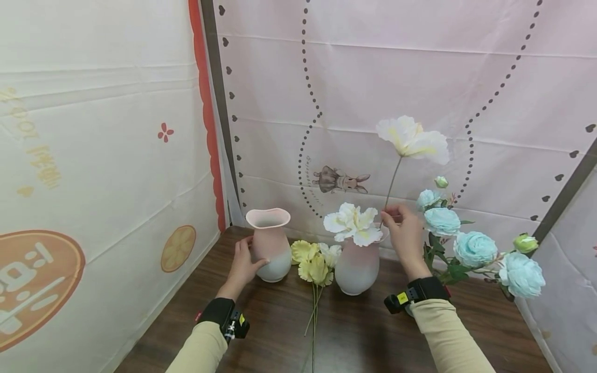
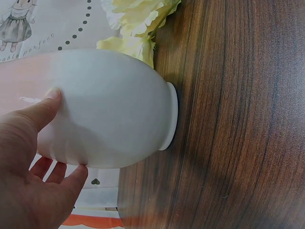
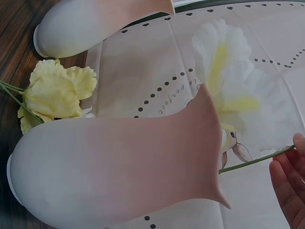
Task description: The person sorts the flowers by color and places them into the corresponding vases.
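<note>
My left hand (image 1: 244, 260) grips the left vase (image 1: 271, 248), pink above and pale grey below, thumb on its front and fingers along its side. In the left wrist view the vase (image 2: 109, 100) stands with its foot on the wooden tabletop. With thumb and fingertips my right hand (image 1: 404, 235) pinches the green stem (image 1: 392, 184) of a white flower (image 1: 410, 139) with a yellow centre. The stem's lower end reaches the mouth of a second, similar vase (image 1: 358, 269). Another white flower (image 1: 353, 224) fans out over that vase's rim.
Between the vases, yellow flowers (image 1: 313, 267) lie on the table (image 1: 275, 331), their stems pointing toward me. At the right stands a bunch of pale blue flowers (image 1: 475, 249) with green buds. Printed cloth (image 1: 401, 77) hangs behind, and another sheet (image 1: 116, 181) hangs on the left.
</note>
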`<state>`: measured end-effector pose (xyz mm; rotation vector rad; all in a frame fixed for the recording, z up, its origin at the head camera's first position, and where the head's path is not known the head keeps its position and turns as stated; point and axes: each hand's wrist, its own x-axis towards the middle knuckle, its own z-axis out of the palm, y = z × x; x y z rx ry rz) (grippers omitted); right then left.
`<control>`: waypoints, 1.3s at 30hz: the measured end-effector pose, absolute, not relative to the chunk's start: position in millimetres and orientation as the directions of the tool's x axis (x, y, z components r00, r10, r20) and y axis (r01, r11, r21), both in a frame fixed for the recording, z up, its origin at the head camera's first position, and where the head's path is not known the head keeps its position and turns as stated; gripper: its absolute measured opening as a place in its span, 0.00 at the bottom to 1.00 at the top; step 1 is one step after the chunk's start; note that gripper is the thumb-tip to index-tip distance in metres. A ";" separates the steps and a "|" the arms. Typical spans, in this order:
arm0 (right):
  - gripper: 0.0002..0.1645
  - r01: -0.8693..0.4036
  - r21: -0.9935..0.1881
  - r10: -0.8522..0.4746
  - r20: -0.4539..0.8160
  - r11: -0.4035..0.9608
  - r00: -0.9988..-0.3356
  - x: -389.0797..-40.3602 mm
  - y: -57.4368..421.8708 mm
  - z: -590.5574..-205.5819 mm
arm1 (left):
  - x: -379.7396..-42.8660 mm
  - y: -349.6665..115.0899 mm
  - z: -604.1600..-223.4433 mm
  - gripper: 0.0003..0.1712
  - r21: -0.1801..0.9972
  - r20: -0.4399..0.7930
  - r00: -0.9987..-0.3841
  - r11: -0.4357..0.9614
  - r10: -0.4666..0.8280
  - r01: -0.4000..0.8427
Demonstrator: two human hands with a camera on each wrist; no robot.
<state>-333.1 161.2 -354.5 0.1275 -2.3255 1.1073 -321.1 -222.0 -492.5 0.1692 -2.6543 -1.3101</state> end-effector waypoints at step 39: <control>0.10 -0.344 -0.615 0.086 0.561 0.710 -0.824 -333.8 162.8 -372.0 | -318.6 -221.6 -493.9 0.50 0.789 0.130 -0.978 0.614 -0.163 0.003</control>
